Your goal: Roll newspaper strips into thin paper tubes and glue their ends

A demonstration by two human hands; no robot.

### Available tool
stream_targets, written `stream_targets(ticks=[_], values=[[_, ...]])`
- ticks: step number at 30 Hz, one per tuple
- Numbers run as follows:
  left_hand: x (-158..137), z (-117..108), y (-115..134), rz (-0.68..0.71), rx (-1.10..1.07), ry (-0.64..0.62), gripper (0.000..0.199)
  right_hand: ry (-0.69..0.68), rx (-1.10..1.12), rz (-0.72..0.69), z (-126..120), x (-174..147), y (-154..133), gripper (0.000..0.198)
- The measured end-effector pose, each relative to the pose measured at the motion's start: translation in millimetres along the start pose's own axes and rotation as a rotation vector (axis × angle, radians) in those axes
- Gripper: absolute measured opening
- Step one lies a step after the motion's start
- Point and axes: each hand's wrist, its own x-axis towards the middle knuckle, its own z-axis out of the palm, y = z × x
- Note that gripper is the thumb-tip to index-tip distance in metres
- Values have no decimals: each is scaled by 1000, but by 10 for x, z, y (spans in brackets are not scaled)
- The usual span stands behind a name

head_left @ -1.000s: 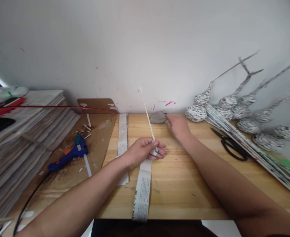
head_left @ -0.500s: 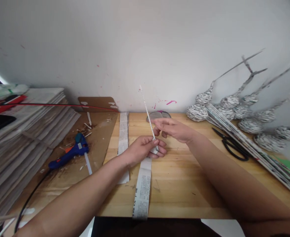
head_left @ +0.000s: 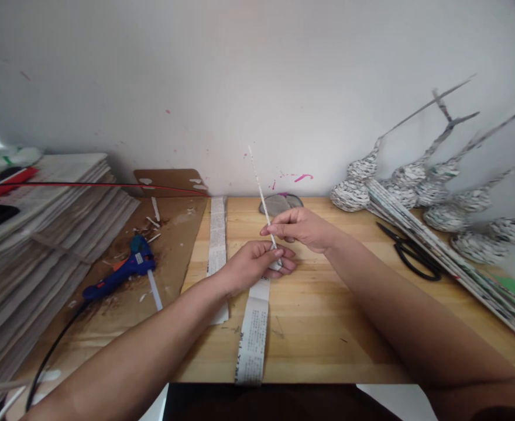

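Note:
My left hand [head_left: 264, 260] pinches a newspaper strip [head_left: 254, 333] where its upper end is rolled into a thin paper tube [head_left: 259, 184]. The tube slants up and to the left above the table. My right hand [head_left: 296, 225] closes its thumb and fingers round the tube just above the left hand. Below the left hand the unrolled printed strip hangs down toward the table's front edge. Further newspaper strips [head_left: 217, 234] lie in a stack to the left, partly covered by my left forearm.
A blue glue gun [head_left: 123, 272] lies on stained cardboard at left, beside stacked newspaper [head_left: 64, 234]. Black scissors [head_left: 411, 254], a bundle of paper tubes [head_left: 433, 251] and several woven paper gourd shapes [head_left: 349, 195] are at right. A grey object [head_left: 279, 203] sits by the wall.
My right hand has moved slightly left and its fingers have closed on the paper tube. The left hand keeps its hold in nearly the same place. The view has shifted slightly.

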Motion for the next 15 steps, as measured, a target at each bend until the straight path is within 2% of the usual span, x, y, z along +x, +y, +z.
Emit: stream_targets(ticks=[6, 15], values=[[-8, 6, -11, 4, 8, -14, 36, 22, 37, 41, 16, 2, -14, 29], [-5, 15, -28, -13, 9, -31, 36, 92, 94, 21, 40, 20, 10, 34]])
